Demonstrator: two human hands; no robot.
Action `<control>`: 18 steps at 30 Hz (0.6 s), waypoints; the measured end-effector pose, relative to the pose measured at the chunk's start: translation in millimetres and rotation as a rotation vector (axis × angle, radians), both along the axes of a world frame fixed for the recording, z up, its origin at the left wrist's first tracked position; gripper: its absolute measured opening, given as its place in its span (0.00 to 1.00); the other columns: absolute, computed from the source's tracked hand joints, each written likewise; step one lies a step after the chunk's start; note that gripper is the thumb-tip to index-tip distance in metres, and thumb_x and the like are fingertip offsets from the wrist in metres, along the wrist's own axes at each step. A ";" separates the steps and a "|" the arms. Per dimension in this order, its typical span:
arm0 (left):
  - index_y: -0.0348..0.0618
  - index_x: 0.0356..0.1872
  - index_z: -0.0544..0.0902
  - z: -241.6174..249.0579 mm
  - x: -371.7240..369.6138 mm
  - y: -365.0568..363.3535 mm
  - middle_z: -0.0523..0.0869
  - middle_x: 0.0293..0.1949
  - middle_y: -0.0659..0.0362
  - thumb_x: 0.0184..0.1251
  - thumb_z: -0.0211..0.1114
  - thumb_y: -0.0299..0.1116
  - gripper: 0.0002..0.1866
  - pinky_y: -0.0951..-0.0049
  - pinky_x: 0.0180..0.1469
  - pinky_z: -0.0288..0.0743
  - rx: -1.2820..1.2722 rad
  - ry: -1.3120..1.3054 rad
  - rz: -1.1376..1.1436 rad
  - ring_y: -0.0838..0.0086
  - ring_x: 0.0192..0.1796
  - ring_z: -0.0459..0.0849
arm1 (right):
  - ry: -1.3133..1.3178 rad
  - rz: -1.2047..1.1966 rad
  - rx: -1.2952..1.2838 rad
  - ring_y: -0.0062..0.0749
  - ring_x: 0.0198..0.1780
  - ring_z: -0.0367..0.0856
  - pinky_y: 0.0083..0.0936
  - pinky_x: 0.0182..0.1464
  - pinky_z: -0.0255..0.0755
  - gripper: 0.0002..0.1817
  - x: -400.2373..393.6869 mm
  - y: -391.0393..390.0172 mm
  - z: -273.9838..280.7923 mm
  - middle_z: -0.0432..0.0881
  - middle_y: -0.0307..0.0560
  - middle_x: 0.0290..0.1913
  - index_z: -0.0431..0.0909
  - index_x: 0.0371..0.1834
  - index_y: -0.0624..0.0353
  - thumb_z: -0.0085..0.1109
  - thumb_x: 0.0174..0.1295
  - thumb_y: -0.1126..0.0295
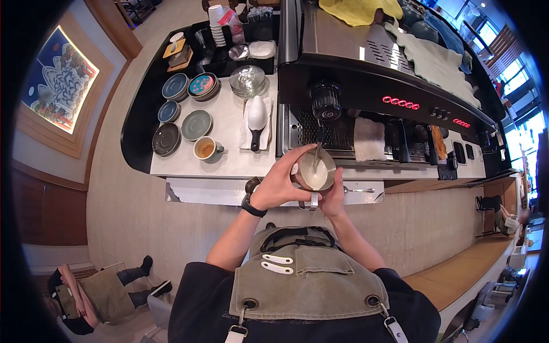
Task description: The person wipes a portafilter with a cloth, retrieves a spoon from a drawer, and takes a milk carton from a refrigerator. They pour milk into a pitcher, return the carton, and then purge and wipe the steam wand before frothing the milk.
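Observation:
A steel milk pitcher (328, 166) with white milk (314, 178) in it is held beneath the espresso machine's front. The steam wand (320, 136) reaches down into the pitcher. My left hand (279, 183), with a watch on the wrist, grips the pitcher's left side and front. On the opposite side, my right hand (333, 197) is curved against the wall; its fingers are partly hidden. The pitcher's handle (312, 202) points toward my body. Left of my hands, a cup (206, 150) holding brown coffee stands on the white counter (237, 166).
The espresso machine (366, 80) fills the counter's right side, with a folded cloth (369, 140) on its drip tray. Stacked saucers (175, 86), glass plates (247, 80) and a white scoop-like object (257, 117) lie left. One person (103, 291) sits at lower left.

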State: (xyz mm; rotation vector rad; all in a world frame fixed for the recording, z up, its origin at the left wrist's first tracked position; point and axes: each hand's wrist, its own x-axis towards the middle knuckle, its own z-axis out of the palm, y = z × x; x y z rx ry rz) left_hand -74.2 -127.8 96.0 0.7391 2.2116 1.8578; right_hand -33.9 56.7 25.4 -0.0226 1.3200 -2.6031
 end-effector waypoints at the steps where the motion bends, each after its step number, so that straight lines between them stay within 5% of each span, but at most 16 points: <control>1: 0.43 0.78 0.68 -0.3 0.3 0.0 0.76 0.71 0.51 0.38 0.90 0.38 0.59 0.62 0.75 0.69 -0.003 0.010 0.003 0.62 0.73 0.75 | 0.001 0.000 -0.002 0.38 0.75 0.72 0.41 0.76 0.63 0.45 0.1 0.1 -0.9 0.73 0.49 0.75 0.61 0.81 0.60 0.29 0.80 0.32; 18: 0.41 0.78 0.68 1.9 1.5 0.1 0.77 0.71 0.50 0.38 0.86 0.34 0.58 0.63 0.77 0.65 0.009 0.008 -0.004 0.62 0.73 0.75 | -0.035 -0.011 0.013 0.36 0.72 0.74 0.38 0.72 0.66 0.45 0.9 1.3 -8.3 0.74 0.48 0.74 0.62 0.80 0.60 0.29 0.79 0.30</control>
